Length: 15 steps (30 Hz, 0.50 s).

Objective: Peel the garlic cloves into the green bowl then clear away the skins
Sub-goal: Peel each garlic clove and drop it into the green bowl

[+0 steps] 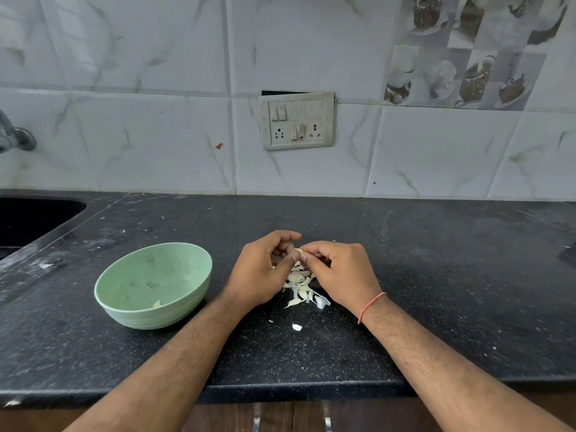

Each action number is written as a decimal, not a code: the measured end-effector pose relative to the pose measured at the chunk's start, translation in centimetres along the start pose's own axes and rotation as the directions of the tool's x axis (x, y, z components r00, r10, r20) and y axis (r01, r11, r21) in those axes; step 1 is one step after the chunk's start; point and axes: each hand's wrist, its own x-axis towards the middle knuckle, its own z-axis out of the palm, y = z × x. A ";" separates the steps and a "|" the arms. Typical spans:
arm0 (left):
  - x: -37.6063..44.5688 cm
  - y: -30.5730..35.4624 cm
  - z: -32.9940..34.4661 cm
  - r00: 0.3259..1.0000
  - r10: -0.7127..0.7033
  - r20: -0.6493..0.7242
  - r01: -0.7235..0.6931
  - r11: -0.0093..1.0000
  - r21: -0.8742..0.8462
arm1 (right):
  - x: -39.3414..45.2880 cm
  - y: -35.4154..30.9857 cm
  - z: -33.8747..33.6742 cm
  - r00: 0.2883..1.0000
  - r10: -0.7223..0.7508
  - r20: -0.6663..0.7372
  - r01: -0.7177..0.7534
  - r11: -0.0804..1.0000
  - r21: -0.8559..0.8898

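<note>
Garlic clove (298, 251) was pinched between left hand (260, 272) and right hand (338, 274) mid-counter (436, 291); one peeled clove (157, 304) lay in the green bowl (187, 263), skins (300, 288) uncleared.

Blk counter (436, 275), marble-tile wall (156, 135)

Both hands are hiding most of the garlic clove (299, 251) and the far skins (300, 286); the sink (34, 219) and tap (14, 137) are running off the left edge.
</note>
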 end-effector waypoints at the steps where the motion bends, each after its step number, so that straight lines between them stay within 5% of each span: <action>1: 0.0 0.0 0.0 1.000 0.009 0.008 -0.009 1.000 0.001 | 0.0 0.1 0.0 1.000 0.014 -0.001 -0.014 1.000 0.014; 15: 0.0 -0.1 0.0 1.000 0.006 0.018 -0.005 0.999 -0.035 | 0.0 -0.3 -0.2 0.995 0.103 0.004 -0.103 0.987 0.127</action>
